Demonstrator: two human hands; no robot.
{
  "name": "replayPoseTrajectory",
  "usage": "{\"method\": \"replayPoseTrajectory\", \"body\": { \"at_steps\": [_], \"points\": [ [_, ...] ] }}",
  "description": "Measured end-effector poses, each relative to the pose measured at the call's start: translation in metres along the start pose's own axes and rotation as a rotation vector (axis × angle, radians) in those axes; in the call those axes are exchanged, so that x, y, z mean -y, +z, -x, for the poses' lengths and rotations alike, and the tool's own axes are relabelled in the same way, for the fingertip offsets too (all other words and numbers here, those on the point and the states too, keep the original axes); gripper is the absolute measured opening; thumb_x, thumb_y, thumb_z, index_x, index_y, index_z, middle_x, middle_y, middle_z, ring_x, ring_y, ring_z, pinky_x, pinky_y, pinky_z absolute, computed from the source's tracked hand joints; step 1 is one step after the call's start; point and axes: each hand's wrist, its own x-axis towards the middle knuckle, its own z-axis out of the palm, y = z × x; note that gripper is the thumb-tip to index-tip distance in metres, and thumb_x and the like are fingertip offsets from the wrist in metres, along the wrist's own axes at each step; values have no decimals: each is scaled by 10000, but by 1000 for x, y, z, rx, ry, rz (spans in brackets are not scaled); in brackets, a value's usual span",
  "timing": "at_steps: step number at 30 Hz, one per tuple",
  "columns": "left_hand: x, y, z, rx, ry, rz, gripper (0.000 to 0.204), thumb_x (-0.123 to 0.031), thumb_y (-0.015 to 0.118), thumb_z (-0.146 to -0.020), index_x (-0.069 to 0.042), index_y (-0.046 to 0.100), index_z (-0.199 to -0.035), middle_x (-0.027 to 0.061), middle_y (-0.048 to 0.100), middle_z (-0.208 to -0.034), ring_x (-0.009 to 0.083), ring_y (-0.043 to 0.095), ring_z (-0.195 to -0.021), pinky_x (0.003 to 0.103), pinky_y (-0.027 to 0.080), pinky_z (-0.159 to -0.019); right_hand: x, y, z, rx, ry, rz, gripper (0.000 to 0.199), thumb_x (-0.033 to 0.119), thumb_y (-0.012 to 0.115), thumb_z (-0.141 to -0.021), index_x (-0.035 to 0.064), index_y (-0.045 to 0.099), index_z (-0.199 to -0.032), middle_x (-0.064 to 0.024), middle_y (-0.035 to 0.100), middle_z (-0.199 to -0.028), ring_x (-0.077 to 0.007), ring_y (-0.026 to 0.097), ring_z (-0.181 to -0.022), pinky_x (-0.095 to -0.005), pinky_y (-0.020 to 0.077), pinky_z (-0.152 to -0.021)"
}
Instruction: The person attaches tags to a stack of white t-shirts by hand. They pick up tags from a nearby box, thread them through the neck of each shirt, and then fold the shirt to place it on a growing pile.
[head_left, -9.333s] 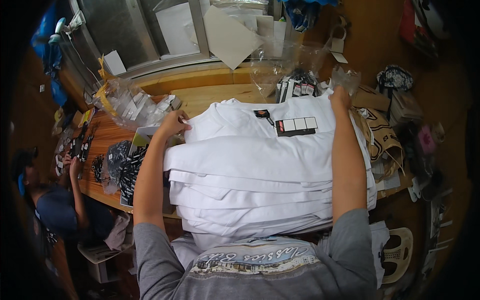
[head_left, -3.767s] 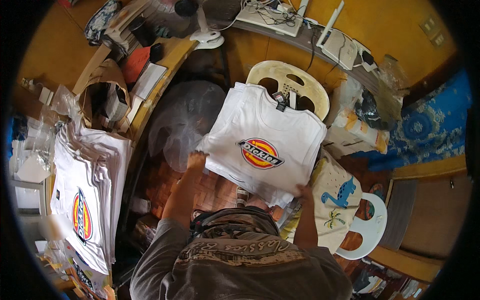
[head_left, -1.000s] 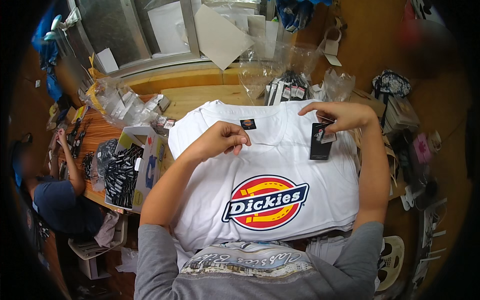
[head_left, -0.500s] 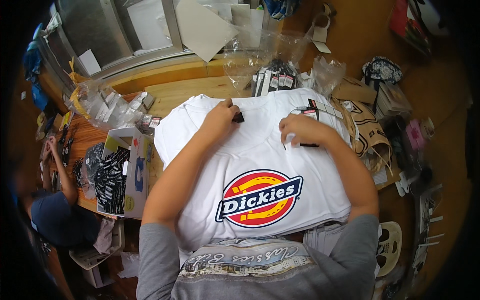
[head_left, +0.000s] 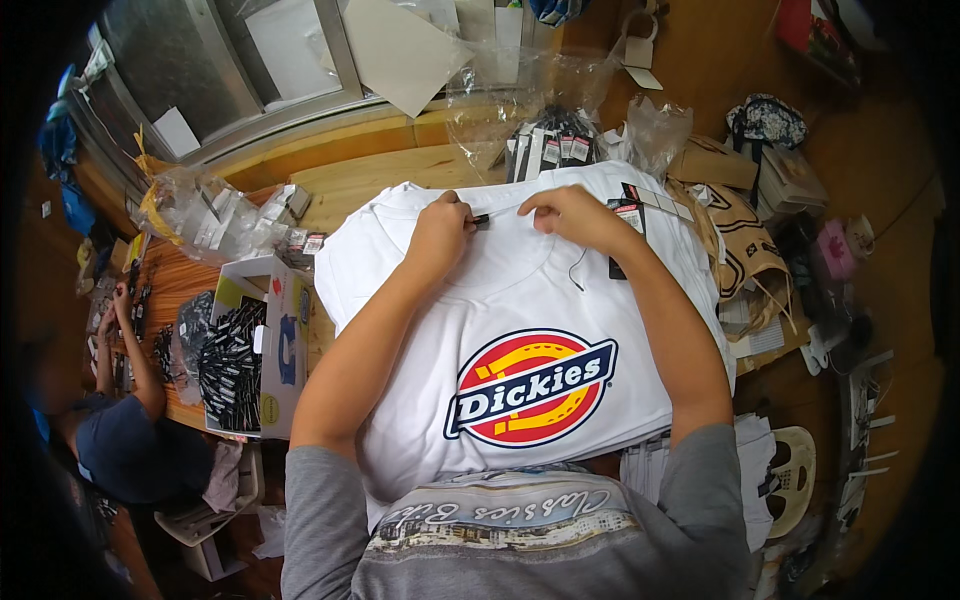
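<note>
A white T-shirt [head_left: 420,330] with a large red, yellow and navy chest print [head_left: 530,388] lies flat before me, its neckline away from me. My left hand [head_left: 443,228] is closed at the collar, thumb and fingers pinching a small black neck label [head_left: 481,219]. To its right, my right hand [head_left: 575,215] hovers over the neckline with curled fingers; whatever they pinch is too small to make out. Black-and-white hang tags [head_left: 630,212] rest on the shirt beside my right wrist. A thin black cord [head_left: 577,270] shows below that hand.
An open box [head_left: 277,350] full of black tags stands left, near a co-worker [head_left: 140,440] seated at the table. Bagged tags [head_left: 550,145] lie beyond the shirt. Brown paper bags [head_left: 740,240] and a plastic stool [head_left: 793,480] are on the right. Clear plastic bags [head_left: 205,215] sit far left.
My right hand has moved left and away from me, from beside the hang tags to the neckline. The left hand stays at the neck label. The view has shifted slightly.
</note>
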Motion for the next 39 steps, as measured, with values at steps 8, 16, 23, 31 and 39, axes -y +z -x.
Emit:
{"method": "replayPoseTrajectory", "body": {
  "at_steps": [8,16,23,31,39],
  "points": [
    [0,-9,-2,33,-61,122,115,11,629,-535,17,530,-593,145,513,-692,296,519,-631,345,418,-585,-20,5,30,212,-217,581,38,71,590,-588,76,557,-604,-3,519,-684,-137,464,-830,-285,342,-731],
    [2,-10,-4,75,-134,136,145,-6,659,-538,1,520,-581,94,531,-629,206,512,-569,280,407,-544,-17,27,-13,-438,-181,-250,61,79,600,-621,37,596,-664,-52,577,-599,-117,525,-528,-240,422,-526],
    [3,-15,-6,129,-220,277,130,-11,646,-527,-2,518,-549,111,536,-589,215,514,-563,291,396,-543,-14,45,-34,-525,5,-187,72,98,626,-606,48,608,-654,-50,584,-598,-121,545,-548,-236,428,-531],
    [7,-15,-7,144,-199,274,132,1,651,-557,-6,522,-583,63,543,-569,122,488,-532,236,390,-517,-7,38,-33,-511,-40,-154,91,122,634,-603,59,617,-667,-49,588,-608,-138,551,-566,-249,429,-547],
    [12,-18,-7,148,-288,427,120,-19,672,-547,-12,556,-576,63,557,-568,123,498,-533,238,394,-516,0,64,-44,-507,-26,-117,94,126,635,-605,82,629,-687,-45,594,-636,-148,559,-584,-257,437,-552]
  ]
}}
